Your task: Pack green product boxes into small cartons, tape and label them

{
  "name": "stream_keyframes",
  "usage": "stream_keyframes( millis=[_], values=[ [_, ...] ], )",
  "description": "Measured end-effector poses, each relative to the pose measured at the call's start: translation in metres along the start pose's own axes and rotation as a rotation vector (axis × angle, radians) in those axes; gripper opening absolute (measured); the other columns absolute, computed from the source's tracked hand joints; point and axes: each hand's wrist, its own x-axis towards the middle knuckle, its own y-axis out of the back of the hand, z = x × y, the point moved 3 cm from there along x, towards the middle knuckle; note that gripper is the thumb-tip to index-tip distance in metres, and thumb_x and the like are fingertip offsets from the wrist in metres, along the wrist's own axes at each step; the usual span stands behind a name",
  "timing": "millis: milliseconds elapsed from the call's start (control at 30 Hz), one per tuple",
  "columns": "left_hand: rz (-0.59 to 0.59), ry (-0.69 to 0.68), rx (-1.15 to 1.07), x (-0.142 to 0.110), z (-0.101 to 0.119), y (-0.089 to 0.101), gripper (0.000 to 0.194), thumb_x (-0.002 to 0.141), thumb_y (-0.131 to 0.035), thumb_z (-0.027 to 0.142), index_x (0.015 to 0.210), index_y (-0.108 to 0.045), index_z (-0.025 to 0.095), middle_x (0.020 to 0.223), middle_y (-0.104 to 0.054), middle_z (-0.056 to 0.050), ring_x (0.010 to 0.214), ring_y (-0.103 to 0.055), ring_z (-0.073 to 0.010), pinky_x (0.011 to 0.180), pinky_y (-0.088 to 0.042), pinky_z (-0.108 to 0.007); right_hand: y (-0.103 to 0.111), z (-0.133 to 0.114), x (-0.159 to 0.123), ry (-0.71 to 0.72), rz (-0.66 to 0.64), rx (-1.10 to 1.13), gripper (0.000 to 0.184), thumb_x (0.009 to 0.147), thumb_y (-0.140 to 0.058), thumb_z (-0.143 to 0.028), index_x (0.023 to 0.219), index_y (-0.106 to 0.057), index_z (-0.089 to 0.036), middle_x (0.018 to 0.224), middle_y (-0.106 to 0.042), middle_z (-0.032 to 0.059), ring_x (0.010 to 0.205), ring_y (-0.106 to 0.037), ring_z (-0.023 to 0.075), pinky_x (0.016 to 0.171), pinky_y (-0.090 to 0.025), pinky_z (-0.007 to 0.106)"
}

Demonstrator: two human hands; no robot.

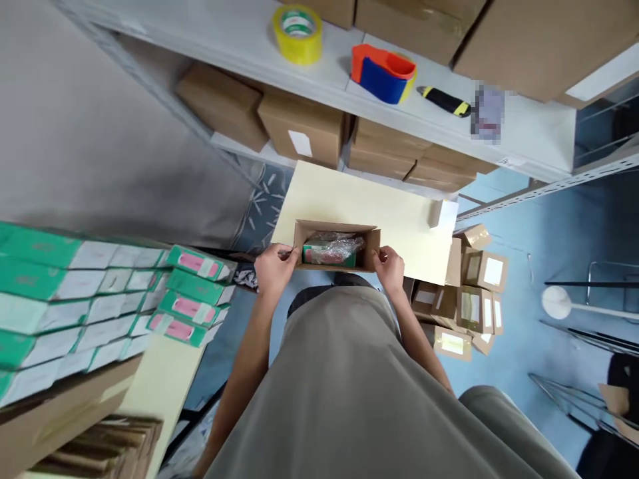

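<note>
An open cardboard box [333,269] sits at the near edge of the pale yellow table [344,189], its top facing up at me. Inside it lies a green and pink product box [329,255], partly covered by clear bubble wrap [344,245]. My left hand [274,267] pinches the left end of the cardboard box between thumb and fingers. At the opposite end, my right hand [389,266] grips the right side wall the same way.
A grey shelf [329,76] beyond the table holds yellow tape [298,34], a tape dispenser [383,72], a utility knife [444,101] and cartons. Stacked green boxes [37,273] stand at left. Sealed cartons [474,309] are piled on the right. A small white box [444,214] sits on the table.
</note>
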Motion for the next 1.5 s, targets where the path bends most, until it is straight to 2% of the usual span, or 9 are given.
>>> stream_keyframes(
  millis=[200, 333, 400, 600, 833, 1067, 1267, 1400, 1500],
  values=[
    [-0.035, -0.017, -0.05, 0.056, 0.023, -0.047, 0.021, 0.095, -0.068, 0.044, 0.093, -0.076, 0.025, 0.1, -0.087, -0.009, 0.094, -0.084, -0.0294, 0.087, -0.059, -0.037, 0.001, 0.008, 0.054, -0.024, -0.006, -0.052, 0.023, 0.1, -0.058, -0.043, 0.085, -0.061, -0.026, 0.091, -0.079, 0.0093, 0.079, -0.071, 0.0245, 0.075, -0.048, 0.034],
    [-0.062, -0.021, -0.007, 0.078, 0.033, -0.06, 0.024, 0.097, -0.066, 0.046, 0.097, -0.076, 0.024, 0.1, -0.086, -0.01, 0.094, -0.083, -0.0297, 0.088, -0.059, -0.037, -0.002, 0.007, 0.071, -0.1, -0.043, -0.041, 0.017, 0.099, -0.063, -0.04, 0.094, -0.065, -0.025, 0.092, -0.081, 0.0082, 0.082, -0.075, 0.0255, 0.076, -0.05, 0.034],
    [-0.082, -0.05, 0.001, 0.083, 0.039, -0.062, 0.026, 0.099, -0.066, 0.047, 0.1, -0.075, 0.024, 0.103, -0.086, -0.011, 0.095, -0.083, -0.0292, 0.088, -0.059, -0.037, 0.002, 0.004, 0.073, -0.106, -0.02, 0.055, 0.026, 0.101, -0.066, -0.05, 0.107, -0.068, -0.024, 0.096, -0.083, 0.008, 0.085, -0.079, 0.0266, 0.077, -0.054, 0.035],
    [-0.198, -0.131, -0.09, 0.078, 0.042, -0.061, 0.032, 0.103, -0.065, 0.053, 0.107, -0.073, 0.022, 0.111, -0.084, -0.011, 0.096, -0.081, -0.0265, 0.093, -0.061, -0.037, 0.024, 0.001, 0.066, -0.138, 0.036, 0.273, 0.055, 0.098, -0.065, -0.08, 0.089, -0.072, -0.026, 0.094, -0.086, 0.0099, 0.091, -0.084, 0.0306, 0.083, -0.063, 0.041],
    [-0.42, -0.345, -0.135, 0.056, 0.029, -0.07, 0.037, 0.099, -0.073, 0.051, 0.125, -0.074, 0.024, 0.138, -0.076, -0.014, 0.137, -0.07, -0.033, 0.123, -0.055, -0.049, 0.023, 0.008, 0.062, -0.092, -0.05, 0.243, 0.057, 0.101, -0.061, -0.078, 0.091, -0.081, -0.026, 0.106, -0.088, 0.0113, 0.091, -0.085, 0.0304, 0.085, -0.066, 0.044],
    [-0.497, -0.334, -0.114, 0.054, 0.015, -0.076, 0.05, 0.097, -0.078, 0.057, 0.135, -0.072, 0.025, 0.152, -0.069, -0.014, 0.15, -0.06, -0.035, 0.132, -0.047, -0.054, 0.005, 0.001, 0.066, -0.105, -0.091, 0.27, 0.057, 0.093, -0.069, -0.082, 0.08, -0.067, -0.027, 0.087, -0.081, 0.0077, 0.086, -0.081, 0.0279, 0.08, -0.065, 0.04],
    [-0.529, -0.352, -0.115, 0.056, 0.011, -0.077, 0.053, 0.098, -0.078, 0.058, 0.138, -0.072, 0.024, 0.156, -0.068, -0.015, 0.152, -0.059, -0.0357, 0.132, -0.047, -0.055, -0.006, -0.001, 0.069, -0.048, -0.185, 0.199, 0.049, 0.096, -0.074, -0.072, 0.079, -0.066, -0.026, 0.088, -0.081, 0.0062, 0.084, -0.08, 0.0248, 0.079, -0.064, 0.037],
    [-0.533, -0.372, -0.117, 0.054, 0.007, -0.079, 0.058, 0.093, -0.085, 0.056, 0.14, -0.071, 0.024, 0.159, -0.067, -0.014, 0.154, -0.058, -0.0358, 0.133, -0.046, -0.054, -0.011, 0.0, 0.069, 0.084, -0.271, 0.229, 0.029, 0.105, -0.069, -0.049, 0.094, -0.079, -0.025, 0.116, -0.084, 0.0094, 0.098, -0.082, 0.0233, 0.085, -0.065, 0.036],
    [-0.496, -0.388, -0.086, 0.057, 0.009, -0.082, 0.049, 0.095, -0.084, 0.047, 0.136, -0.073, 0.024, 0.154, -0.071, -0.014, 0.151, -0.06, -0.0357, 0.132, -0.047, -0.054, -0.016, 0.004, 0.073, 0.092, -0.288, 0.149, 0.039, 0.105, -0.07, -0.048, 0.074, -0.073, -0.025, 0.122, -0.085, 0.0098, 0.096, -0.081, 0.0233, 0.089, -0.064, 0.037]
  ],
)
